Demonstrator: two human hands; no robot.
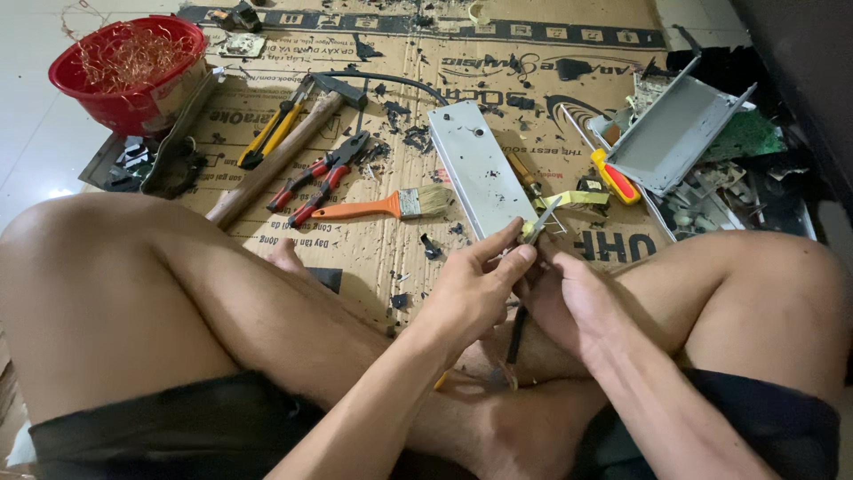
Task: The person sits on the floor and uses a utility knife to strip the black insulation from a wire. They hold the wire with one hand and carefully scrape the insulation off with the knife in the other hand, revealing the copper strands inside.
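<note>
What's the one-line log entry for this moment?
left hand: pinching small part | right hand: gripping thin tool | grey panel: on cardboard, just beyond hands | paintbrush: left of panel

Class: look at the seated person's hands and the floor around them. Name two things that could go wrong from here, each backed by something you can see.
1. The left hand and right hand pinch a thin metal tool close together; a slip could nick a finger.
2. Bare legs rest by black debris and pliers on the cardboard; shifting could scrape skin.
</note>
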